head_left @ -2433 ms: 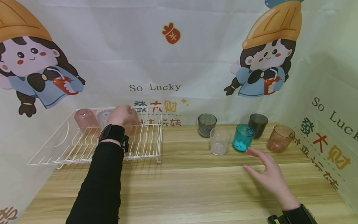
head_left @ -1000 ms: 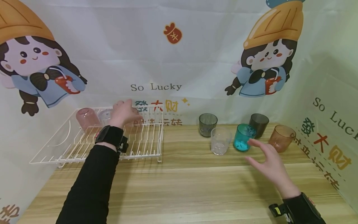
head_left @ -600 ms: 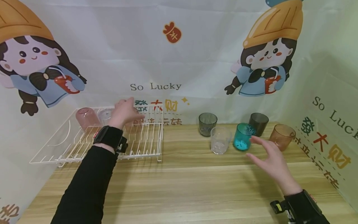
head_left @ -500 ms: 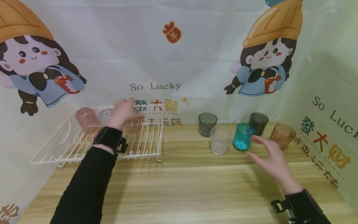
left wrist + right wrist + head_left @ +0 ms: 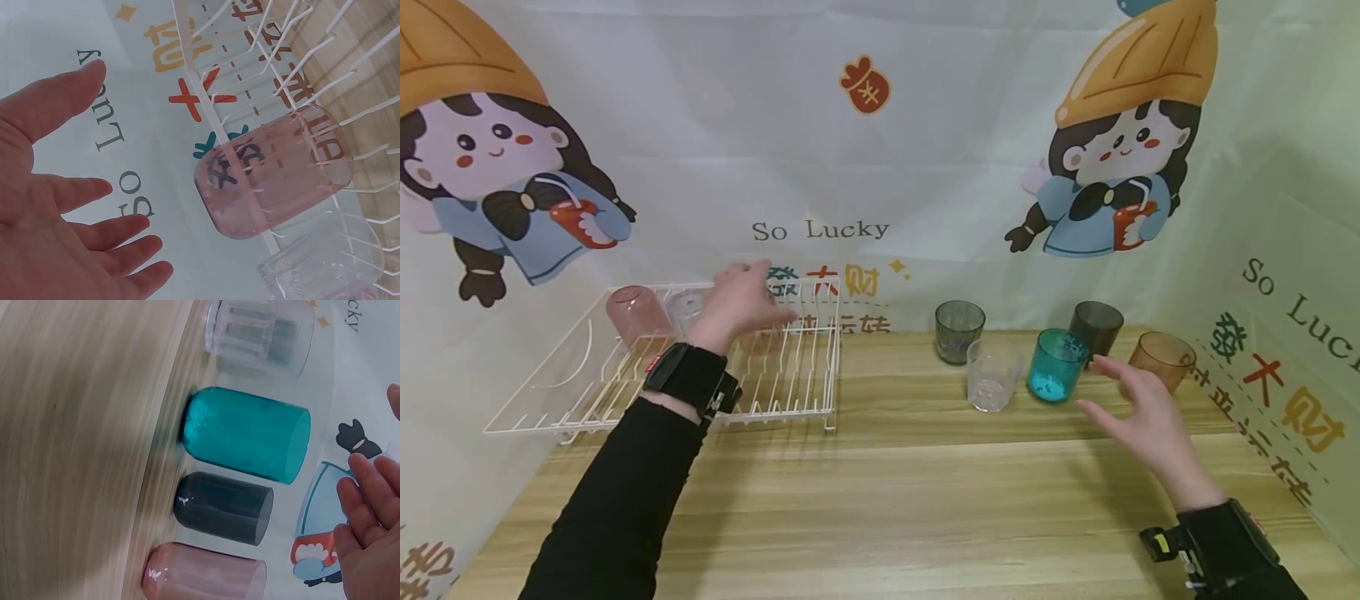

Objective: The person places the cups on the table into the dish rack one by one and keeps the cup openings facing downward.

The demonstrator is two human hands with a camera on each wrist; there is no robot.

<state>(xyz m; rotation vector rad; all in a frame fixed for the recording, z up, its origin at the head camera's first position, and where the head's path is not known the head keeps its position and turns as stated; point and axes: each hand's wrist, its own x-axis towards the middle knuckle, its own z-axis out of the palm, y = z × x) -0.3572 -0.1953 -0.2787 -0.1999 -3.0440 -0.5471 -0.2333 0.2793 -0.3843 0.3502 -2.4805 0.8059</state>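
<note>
My left hand (image 5: 737,304) hovers open over the white wire rack (image 5: 782,412), its fingers spread. In the left wrist view a pinkish glass (image 5: 275,172) lies upside down in the rack, apart from the fingers. Beside it rests a clear glass (image 5: 319,256). A pink glass (image 5: 638,315) occupies the rack's left end. My right hand (image 5: 1146,417) is held above the table with thumb and fingers apart, holding nothing. Nearest to it are a teal glass (image 5: 1056,367) and an amber glass (image 5: 1163,358), both upright.
A clear ribbed glass (image 5: 992,379) stands left of the teal one, with a grey glass (image 5: 958,333) behind it. Behind the teal glass is a dark grey glass (image 5: 1097,327). A printed cloth (image 5: 925,167) hangs behind the wooden table (image 5: 880,500).
My left hand, earlier curled over the pinkish glass in the rack, has let go, opened and lifted off it. My right hand has drifted slightly right and up, remaining open.
</note>
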